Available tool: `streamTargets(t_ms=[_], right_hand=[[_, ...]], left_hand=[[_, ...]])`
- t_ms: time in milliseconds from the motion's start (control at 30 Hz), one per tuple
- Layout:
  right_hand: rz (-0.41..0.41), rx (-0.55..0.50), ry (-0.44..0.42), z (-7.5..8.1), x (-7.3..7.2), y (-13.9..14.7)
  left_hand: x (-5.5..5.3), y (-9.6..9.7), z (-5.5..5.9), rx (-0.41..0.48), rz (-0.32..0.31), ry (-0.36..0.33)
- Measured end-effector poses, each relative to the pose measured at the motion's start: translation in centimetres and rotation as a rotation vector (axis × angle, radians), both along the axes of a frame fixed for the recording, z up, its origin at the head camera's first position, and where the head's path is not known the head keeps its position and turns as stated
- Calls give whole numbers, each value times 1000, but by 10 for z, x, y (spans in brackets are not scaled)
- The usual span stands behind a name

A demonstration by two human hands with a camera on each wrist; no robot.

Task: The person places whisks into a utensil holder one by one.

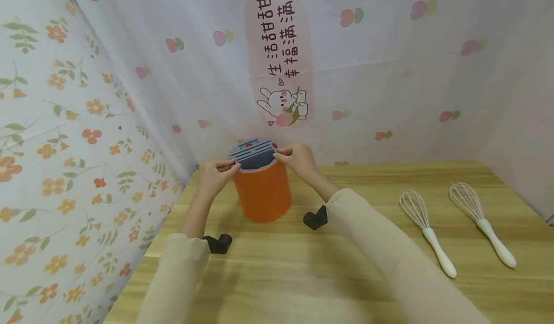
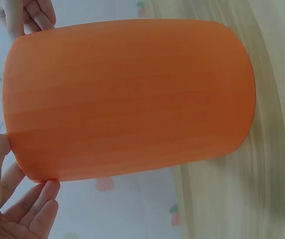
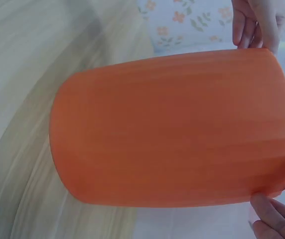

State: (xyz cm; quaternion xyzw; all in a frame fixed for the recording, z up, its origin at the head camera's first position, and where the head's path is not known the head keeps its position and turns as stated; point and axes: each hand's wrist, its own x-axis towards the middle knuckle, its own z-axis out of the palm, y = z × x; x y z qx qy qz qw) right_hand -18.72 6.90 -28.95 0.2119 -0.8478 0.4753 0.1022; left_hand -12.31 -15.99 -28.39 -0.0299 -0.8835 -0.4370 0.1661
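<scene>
The bin (image 1: 262, 196) is plain orange on its side, smooth, with faint bands of lighter and darker colour, and its lower edge is rounded. Its top (image 1: 247, 151) is grey-blue, crossed by dark parallel slits, with small red spots on it; on the side of the person there is a wide dark opening (image 1: 257, 162). The bin stands upright on the tabletop (image 1: 268, 276), near the back edge and before the printed cloth (image 1: 372, 88). Its long axis goes up and down, and the open end points upward; in both wrist views this same axis appears lying across, with the top end toward the fingers. The left hand (image 1: 212, 177) pinches the rim at the left between thumb and fingers, and the right hand (image 1: 299, 159) pinches it in the same way at the right, so the opening lies between them. Well apart from the bin, on the right part of the tabletop, lie two white whisks (image 1: 440, 251), side by side, their wire heads toward the cloth and their handles toward the person.
</scene>
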Motion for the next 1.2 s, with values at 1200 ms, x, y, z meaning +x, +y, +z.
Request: streamTargets(t_ms=[1200], right_hand=[[-22, 399, 187, 19, 83, 141]], left_hand=[[19, 102, 3, 10, -417, 33]])
